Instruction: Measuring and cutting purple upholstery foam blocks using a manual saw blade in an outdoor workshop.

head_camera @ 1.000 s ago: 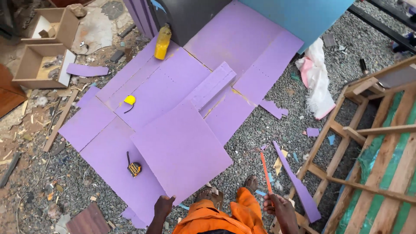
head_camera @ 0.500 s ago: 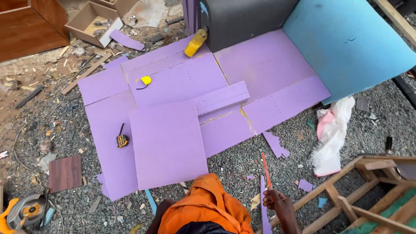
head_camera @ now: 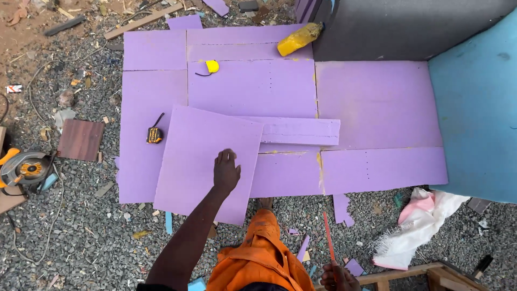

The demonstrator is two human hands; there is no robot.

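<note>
Square purple foam sheet (head_camera: 204, 161) under flat left hand (head_camera: 226, 171).

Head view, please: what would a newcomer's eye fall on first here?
The purple foam sheets spread across the gravel, with the left hand flat on the loose top sheet. Next, the right hand at the bottom edge gripping a thin orange stick, and the yellow bottle lying at the top.

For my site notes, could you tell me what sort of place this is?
Probably an outdoor furniture or upholstery workshop yard: purple foam sheets lie on gravel, with a circular saw, a tape measure and a wooden frame nearby.
</note>
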